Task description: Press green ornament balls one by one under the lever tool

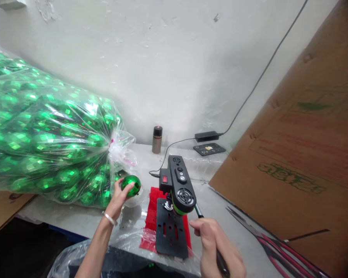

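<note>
We see a shiny green faceted ball (pixel 131 185) just left of centre, in the lower half of the frame, held between the thumb and fingers of the left hand (pixel 119 197). The right hand (pixel 222 245), lower right of centre, wraps around the black handle (pixel 222 265) of a black machine (pixel 180 181) standing between both hands. Under its base plate (pixel 171 247) we make out red material (pixel 150 216) on the pale tabletop (pixel 211 200). A tied clear bag (pixel 118 152) of green balls fills the left side. Behind, near the centre, stands a brown bottle (pixel 156 144); a phone (pixel 209 149) and black adapter (pixel 207 136) lie right of it. Red-handled shears (pixel 265 241) sit lower right, beside cardboard (pixel 295 154).
</note>
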`<state>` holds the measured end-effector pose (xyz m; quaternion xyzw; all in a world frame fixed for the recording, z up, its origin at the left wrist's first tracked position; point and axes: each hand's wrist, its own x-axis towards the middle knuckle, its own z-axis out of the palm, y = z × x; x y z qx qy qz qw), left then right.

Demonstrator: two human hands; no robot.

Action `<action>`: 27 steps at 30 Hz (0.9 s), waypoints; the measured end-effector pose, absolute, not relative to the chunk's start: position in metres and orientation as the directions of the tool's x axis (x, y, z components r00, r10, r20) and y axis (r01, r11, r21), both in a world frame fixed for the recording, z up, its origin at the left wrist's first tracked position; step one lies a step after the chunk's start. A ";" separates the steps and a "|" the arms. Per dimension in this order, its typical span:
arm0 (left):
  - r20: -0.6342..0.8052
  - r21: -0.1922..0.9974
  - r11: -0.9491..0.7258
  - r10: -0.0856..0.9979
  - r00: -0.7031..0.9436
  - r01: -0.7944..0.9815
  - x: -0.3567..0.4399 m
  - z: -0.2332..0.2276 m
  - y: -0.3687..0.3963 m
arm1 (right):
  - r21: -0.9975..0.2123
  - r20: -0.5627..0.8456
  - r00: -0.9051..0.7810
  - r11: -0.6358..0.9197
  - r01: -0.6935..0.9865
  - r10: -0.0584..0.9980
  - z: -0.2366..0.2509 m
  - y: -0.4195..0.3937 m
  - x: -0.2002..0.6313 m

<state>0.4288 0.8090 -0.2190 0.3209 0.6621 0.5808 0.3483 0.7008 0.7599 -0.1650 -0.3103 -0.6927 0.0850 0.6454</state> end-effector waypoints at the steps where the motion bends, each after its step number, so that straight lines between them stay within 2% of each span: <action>1: -0.118 0.992 0.073 0.830 -0.545 -0.104 0.439 -0.221 0.794 | -0.520 0.839 0.028 0.786 0.335 0.543 -0.162 0.760 0.701; 3: -0.209 0.917 -0.008 0.842 -0.497 -0.398 0.463 -0.229 0.770 | -0.524 0.836 0.040 0.774 0.356 0.548 -0.155 0.761 0.700; 5: -0.272 0.806 -0.037 0.864 -0.425 -0.591 0.490 -0.239 0.754 | -0.527 0.833 0.040 0.770 0.359 0.552 -0.146 0.761 0.698; 8: -0.306 0.783 0.013 0.879 -0.366 -0.622 0.522 -0.258 0.745 | -0.530 0.829 0.027 0.768 0.360 0.559 -0.135 0.762 0.696; 10: -0.291 0.850 0.054 0.877 -0.382 -0.525 0.535 -0.270 0.745 | -0.525 0.830 0.018 0.771 0.362 0.557 -0.131 0.762 0.696; 13: -0.148 0.969 0.048 0.899 -0.413 -0.241 0.542 -0.286 0.745 | -0.530 0.827 0.015 0.770 0.355 0.562 -0.131 0.761 0.697; 15: -0.052 0.997 0.026 0.926 -0.374 -0.076 0.545 -0.292 0.745 | -0.532 0.826 0.014 0.771 0.349 0.563 -0.133 0.761 0.698; 17: -0.027 0.999 0.040 0.946 -0.323 0.036 0.546 -0.297 0.744 | -0.528 0.829 0.011 0.776 0.344 0.559 -0.134 0.760 0.699; 21: -0.044 0.982 0.095 0.955 -0.293 0.163 0.551 -0.302 0.744 | -0.508 0.839 -0.006 0.788 0.347 0.544 -0.135 0.760 0.699; 27: 0.037 0.964 0.052 0.945 -0.324 0.261 0.557 -0.307 0.746 | -0.519 0.834 -0.008 0.789 0.327 0.552 -0.136 0.759 0.699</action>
